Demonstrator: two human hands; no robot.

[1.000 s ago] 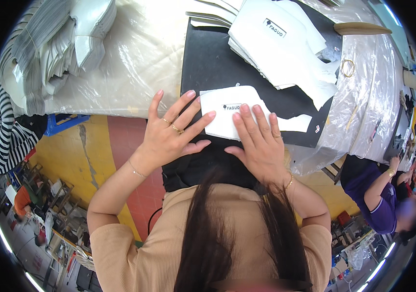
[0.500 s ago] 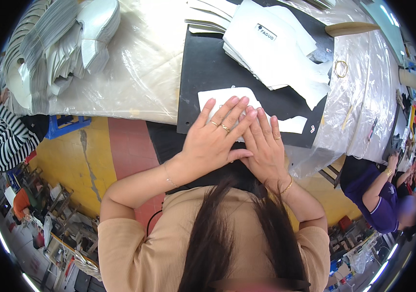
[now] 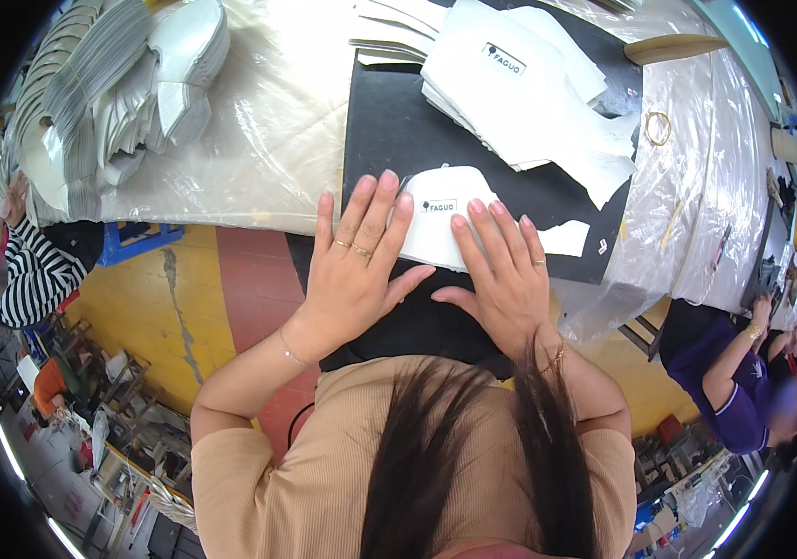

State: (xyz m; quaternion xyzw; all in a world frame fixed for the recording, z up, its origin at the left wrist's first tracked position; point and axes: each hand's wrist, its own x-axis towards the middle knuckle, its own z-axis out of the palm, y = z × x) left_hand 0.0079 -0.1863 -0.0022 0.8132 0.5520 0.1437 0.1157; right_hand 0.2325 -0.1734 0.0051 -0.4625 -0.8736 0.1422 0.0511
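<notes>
A white cut piece (image 3: 433, 233) with a rounded top and a small dark printed label lies on the black mat (image 3: 389, 130) in front of me. My left hand (image 3: 354, 247) is flat at its left edge, fingers spread and holding nothing. On the right, my right hand (image 3: 508, 270) rests its fingertips on the piece's right side, fingers stretched out. Both thumbs point inward below the piece. Beyond them lies a stack of larger white pieces (image 3: 520, 102), the top one bearing the same kind of label.
Bundles of pale, curved cut pieces (image 3: 128, 84) stand at the far left on the plastic-covered table (image 3: 259, 140). To the far right are a wooden strip (image 3: 673, 48) and a yellowish ring (image 3: 657, 129). A person in purple (image 3: 729, 373) works at the right, another in stripes (image 3: 40, 270) at the left.
My hands were close together with fingers overlapping on the white piece. Now they are apart, the left moved leftward, and the label between them shows.
</notes>
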